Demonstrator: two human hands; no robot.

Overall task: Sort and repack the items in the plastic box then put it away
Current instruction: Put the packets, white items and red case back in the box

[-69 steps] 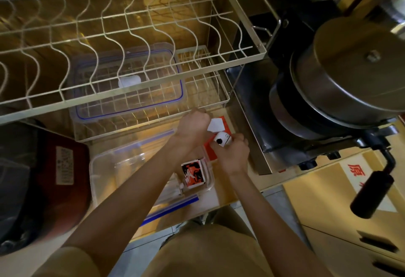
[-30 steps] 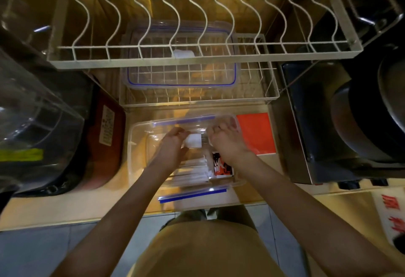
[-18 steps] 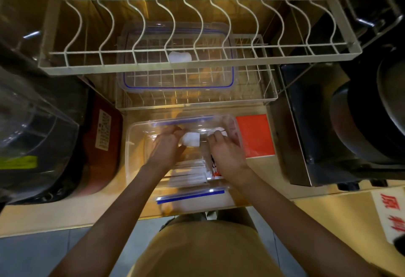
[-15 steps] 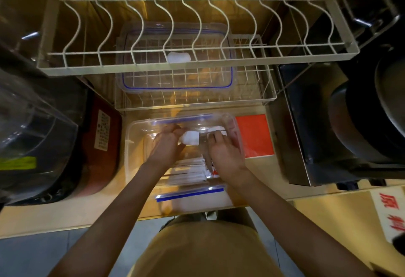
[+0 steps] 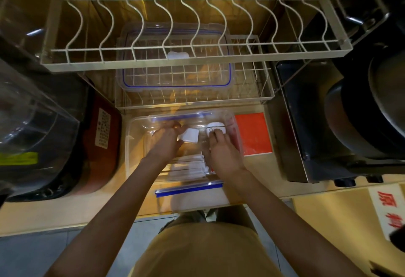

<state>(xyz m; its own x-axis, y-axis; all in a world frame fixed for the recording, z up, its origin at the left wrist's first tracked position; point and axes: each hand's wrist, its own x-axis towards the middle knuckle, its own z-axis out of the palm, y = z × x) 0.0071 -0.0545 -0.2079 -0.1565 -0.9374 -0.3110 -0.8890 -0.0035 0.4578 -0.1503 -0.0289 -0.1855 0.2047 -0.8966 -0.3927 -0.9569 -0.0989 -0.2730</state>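
Head view: left hand pinches a white card at its fingertips, while right hand rests curled fingers on a white round case just beyond. Both sit inside the clear plastic box, above white packets; an orange pad lies beside the right hand.

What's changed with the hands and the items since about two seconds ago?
Both hands have moved from over the red card into the clear plastic box. The right hand carried the small white round item to the box's far right corner; the left hand now holds a white piece. The lid stayed on the rack.
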